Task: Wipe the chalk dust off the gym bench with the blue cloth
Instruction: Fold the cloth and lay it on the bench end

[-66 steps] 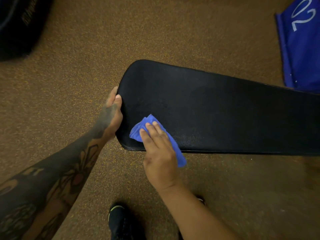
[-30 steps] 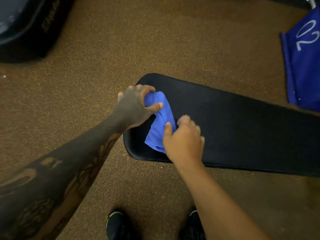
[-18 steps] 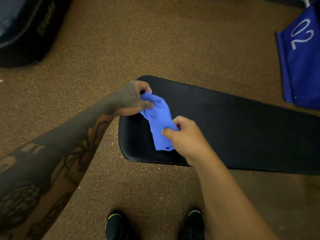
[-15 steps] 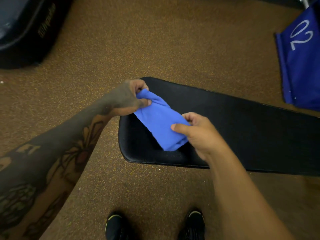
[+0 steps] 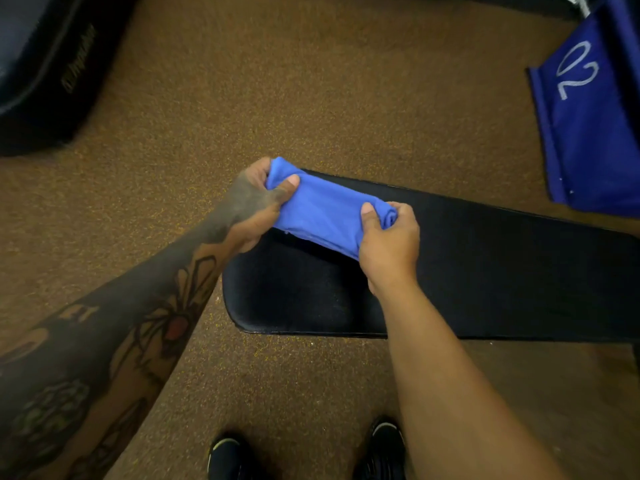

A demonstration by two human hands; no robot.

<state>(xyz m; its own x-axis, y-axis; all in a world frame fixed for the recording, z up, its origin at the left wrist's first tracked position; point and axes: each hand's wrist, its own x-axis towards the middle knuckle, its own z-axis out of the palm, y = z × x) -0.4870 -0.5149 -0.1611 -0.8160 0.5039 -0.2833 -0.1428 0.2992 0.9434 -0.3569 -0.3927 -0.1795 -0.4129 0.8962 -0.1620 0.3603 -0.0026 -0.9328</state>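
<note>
The blue cloth (image 5: 323, 209) is stretched between both hands, lifted above the rounded left end of the black padded gym bench (image 5: 485, 271). My left hand (image 5: 256, 206) pinches the cloth's far left end. My right hand (image 5: 389, 244) grips its right end, thumb on top. The bench pad runs from the centre out past the right edge. Faint pale specks show on the pad near its front left corner.
Brown speckled rubber floor (image 5: 311, 81) lies all around the bench. A black padded piece of equipment (image 5: 45, 71) sits at the top left. A blue fabric item marked "02" (image 5: 588, 116) stands at the top right. My two black shoes (image 5: 225, 459) are at the bottom edge.
The right hand stopped wiping; the left hand left the bench end and took the cloth. Both hands lifted the cloth off the pad and pulled it out wider between them.
</note>
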